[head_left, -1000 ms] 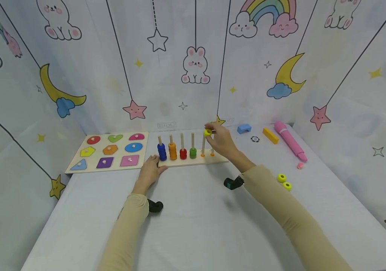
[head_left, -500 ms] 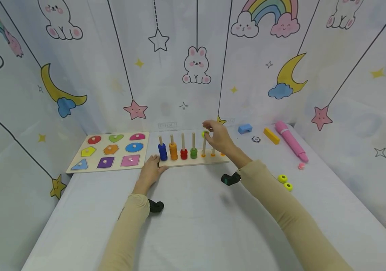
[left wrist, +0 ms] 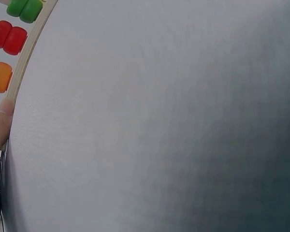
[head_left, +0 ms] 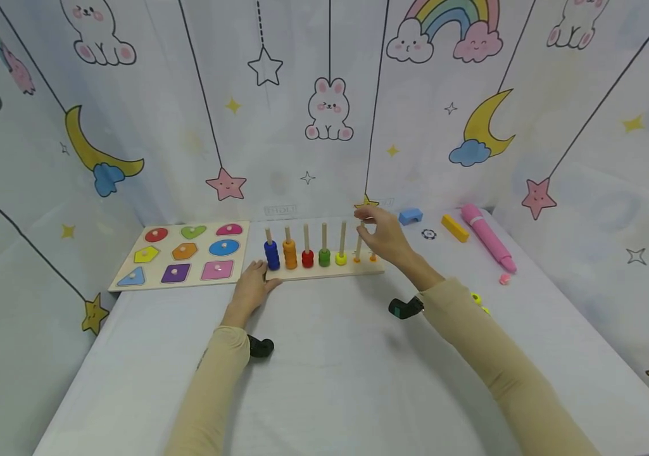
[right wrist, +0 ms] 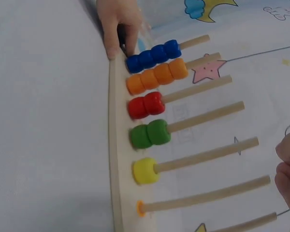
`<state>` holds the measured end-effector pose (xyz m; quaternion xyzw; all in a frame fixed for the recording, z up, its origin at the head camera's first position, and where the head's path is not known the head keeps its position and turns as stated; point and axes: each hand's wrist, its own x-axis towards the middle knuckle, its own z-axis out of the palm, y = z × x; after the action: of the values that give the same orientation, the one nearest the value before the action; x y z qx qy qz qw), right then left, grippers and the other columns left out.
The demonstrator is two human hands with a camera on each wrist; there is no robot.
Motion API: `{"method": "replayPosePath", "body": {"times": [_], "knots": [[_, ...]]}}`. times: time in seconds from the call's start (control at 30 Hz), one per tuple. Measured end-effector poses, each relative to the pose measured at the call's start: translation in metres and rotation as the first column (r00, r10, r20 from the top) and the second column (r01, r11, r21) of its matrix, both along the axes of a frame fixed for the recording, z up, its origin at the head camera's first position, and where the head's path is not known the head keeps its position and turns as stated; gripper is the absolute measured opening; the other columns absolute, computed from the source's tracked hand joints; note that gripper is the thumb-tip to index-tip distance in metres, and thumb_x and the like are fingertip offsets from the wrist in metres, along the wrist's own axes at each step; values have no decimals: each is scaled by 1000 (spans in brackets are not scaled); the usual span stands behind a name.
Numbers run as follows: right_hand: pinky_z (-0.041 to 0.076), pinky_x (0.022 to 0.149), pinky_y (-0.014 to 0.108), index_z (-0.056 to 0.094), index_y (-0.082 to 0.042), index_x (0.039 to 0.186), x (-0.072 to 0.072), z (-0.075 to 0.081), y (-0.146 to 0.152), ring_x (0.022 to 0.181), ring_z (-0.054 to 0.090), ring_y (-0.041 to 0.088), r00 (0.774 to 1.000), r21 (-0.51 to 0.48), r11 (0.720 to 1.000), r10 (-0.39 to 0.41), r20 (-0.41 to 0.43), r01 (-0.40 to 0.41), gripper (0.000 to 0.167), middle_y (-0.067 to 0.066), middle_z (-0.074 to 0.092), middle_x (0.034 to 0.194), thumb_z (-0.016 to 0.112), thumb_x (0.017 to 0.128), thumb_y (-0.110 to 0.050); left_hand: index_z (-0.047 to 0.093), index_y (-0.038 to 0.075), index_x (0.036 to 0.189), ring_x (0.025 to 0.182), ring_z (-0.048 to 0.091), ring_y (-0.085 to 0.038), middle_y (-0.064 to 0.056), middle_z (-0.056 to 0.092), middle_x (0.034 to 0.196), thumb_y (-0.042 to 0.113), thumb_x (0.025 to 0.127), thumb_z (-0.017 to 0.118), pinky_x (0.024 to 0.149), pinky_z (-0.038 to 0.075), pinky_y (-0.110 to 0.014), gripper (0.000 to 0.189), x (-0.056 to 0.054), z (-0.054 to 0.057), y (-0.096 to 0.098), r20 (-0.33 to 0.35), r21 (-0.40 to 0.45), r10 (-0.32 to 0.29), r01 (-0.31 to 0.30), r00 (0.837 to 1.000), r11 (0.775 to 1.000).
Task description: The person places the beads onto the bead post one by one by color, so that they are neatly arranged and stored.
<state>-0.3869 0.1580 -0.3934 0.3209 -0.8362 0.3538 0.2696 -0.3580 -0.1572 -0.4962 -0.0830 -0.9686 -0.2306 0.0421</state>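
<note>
A wooden bead stacker [head_left: 324, 274] with a row of upright pegs stands at the back of the table. My left hand [head_left: 251, 290] holds its left end, the thumb [left wrist: 1, 126] against the front edge. Blue beads [right wrist: 153, 56], orange beads [right wrist: 157, 76], two red beads [right wrist: 146, 105] and two green beads [right wrist: 150, 134] sit on the first pegs. One yellow bead [right wrist: 145, 170] rests at the foot of the fifth peg. My right hand [head_left: 387, 237] hovers by the right-hand pegs, fingers loosely bent and holding nothing. Only its fingertips [right wrist: 287, 151] show in the right wrist view.
Left of the stacker lies a shape puzzle board [head_left: 166, 254]. Two yellow beads [head_left: 475, 297] lie partly hidden behind the right sleeve. Toward the back right are a blue block [head_left: 410, 216], a yellow block [head_left: 454, 228] and a pink marker-like stick [head_left: 488, 237]. A printed curtain [head_left: 278, 126] hangs behind.
The yellow bead held at the top of the fifth peg was let go and is now at its foot. My right hand has moved slightly right; the left stays put.
</note>
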Motion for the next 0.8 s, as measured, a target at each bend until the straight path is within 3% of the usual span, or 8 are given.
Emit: {"method": "replayPosePath", "body": {"times": [0.17,0.37,0.6,0.8], "knots": [[53,85,36,60,7,107,10,-14,32,98,61,30,1000,-47,999,3,17,-2,28,18,64,103,65,80,11,37,-10,139,136,26,-40,-27,35,143,39,93,59,112,22,-47,70,0,-1,0,-10,2,-1,1,1000,1000],[54,83,40,60,5,108,29,-40,84,97,62,29,988,-64,995,-66,138,75,27,16,65,103,65,81,9,38,-11,138,135,27,-41,-28,36,142,38,93,59,112,23,-48,70,-2,-1,0,-17,2,-12,12,1000,1000],[52,85,40,60,3,112,57,-70,141,98,62,29,952,-17,984,-165,257,175,25,15,65,106,63,88,0,38,-12,137,134,28,-42,-30,36,142,38,92,60,111,23,-49,70,-2,0,-2,-30,5,-14,14,999,1000],[51,86,40,59,0,113,80,-86,175,100,60,29,910,58,963,-267,318,263,24,13,65,107,63,90,-4,38,-13,137,134,27,-43,-30,36,142,38,93,60,111,23,-50,71,-1,-2,-2,-30,4,-19,19,999,1000]]}}
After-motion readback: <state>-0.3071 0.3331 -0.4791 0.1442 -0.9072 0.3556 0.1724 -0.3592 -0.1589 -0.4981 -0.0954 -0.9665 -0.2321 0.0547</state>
